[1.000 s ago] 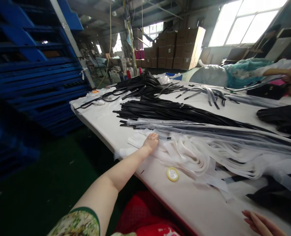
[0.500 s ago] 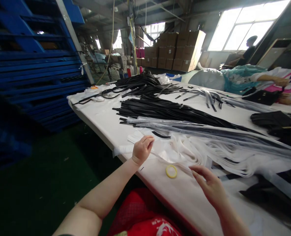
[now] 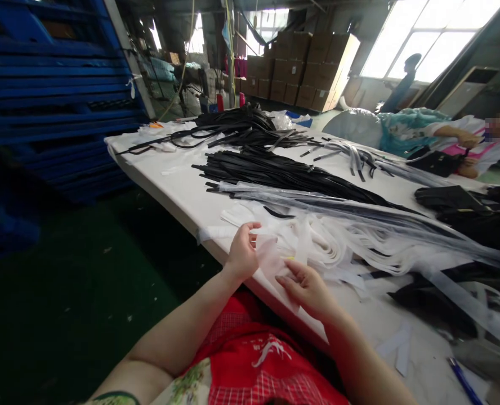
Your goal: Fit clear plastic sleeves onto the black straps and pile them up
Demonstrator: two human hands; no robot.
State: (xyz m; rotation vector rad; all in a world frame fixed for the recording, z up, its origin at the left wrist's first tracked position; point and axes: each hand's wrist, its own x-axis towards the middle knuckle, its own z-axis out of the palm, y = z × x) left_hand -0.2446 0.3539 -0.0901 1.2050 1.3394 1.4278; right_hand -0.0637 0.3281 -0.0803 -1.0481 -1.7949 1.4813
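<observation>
Over the near table edge, a thin, whitish translucent piece (image 3: 269, 257) is stretched between my two hands; whether it is plastic film or fabric I cannot tell. My left hand (image 3: 243, 254) pinches its left end, fingers curled. My right hand (image 3: 307, 287) grips the other side between thumb and fingers. Just behind the right fingers shows a sliver of a yellow ring (image 3: 289, 258), the rest hidden. Beyond the hands lie looped white strips (image 3: 324, 247) and a short black strip (image 3: 277, 212).
Long black strips (image 3: 275, 174) and clear plastic film (image 3: 338, 202) lie across the white table (image 3: 152, 163). A blue pen (image 3: 463, 379) is at lower right. Blue pallets (image 3: 56, 112) are stacked at left. Across the table, a person's hands (image 3: 469, 140) hold a black item.
My hands have come closer together and nearer my body, with the whitish piece now bunched between them. The right hand moved left, covering most of the yellow ring. The view tilted down.
</observation>
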